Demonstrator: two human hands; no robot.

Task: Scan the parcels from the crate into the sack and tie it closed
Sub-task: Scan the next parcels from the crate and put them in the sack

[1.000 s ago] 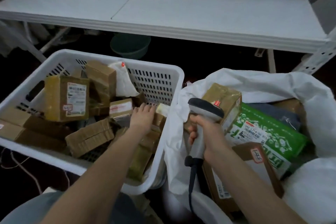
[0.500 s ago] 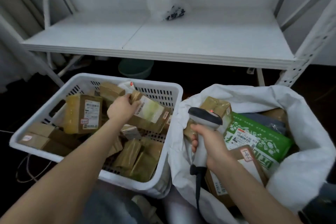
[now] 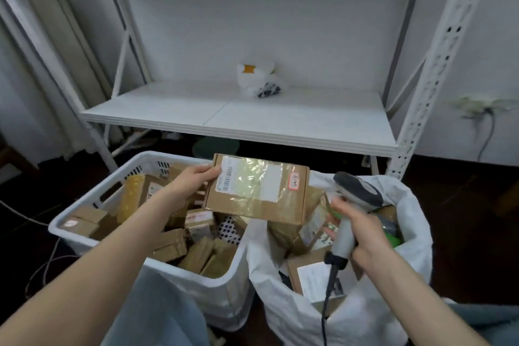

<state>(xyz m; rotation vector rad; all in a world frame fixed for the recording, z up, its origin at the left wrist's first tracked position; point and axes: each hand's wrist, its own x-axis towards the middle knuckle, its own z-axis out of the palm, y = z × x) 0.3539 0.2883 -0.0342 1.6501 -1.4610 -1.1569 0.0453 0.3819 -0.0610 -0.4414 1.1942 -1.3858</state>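
My left hand [image 3: 193,181] grips the left end of a brown cardboard parcel [image 3: 257,191], held up above the gap between crate and sack, its taped white label with a barcode and a pink sticker facing me. My right hand [image 3: 358,226] holds a grey handheld barcode scanner [image 3: 355,205] by its handle, just right of the parcel, head tilted toward it, cable hanging down. The white plastic crate [image 3: 98,194] at the left holds several brown parcels. The open white sack [image 3: 404,244] at the right holds boxes and a green package.
A white metal shelf unit [image 3: 252,118] stands right behind crate and sack, with a small white bag [image 3: 258,81] on its shelf. A green basin [image 3: 216,146] sits beneath it. Cables trail on the dark floor at the left. My knees are below the crate.
My left hand has lifted a parcel out of the crate and carried it right, up toward the scanner, label turned to me. The camera tilted upward. The right hand kept the scanner over the sack.
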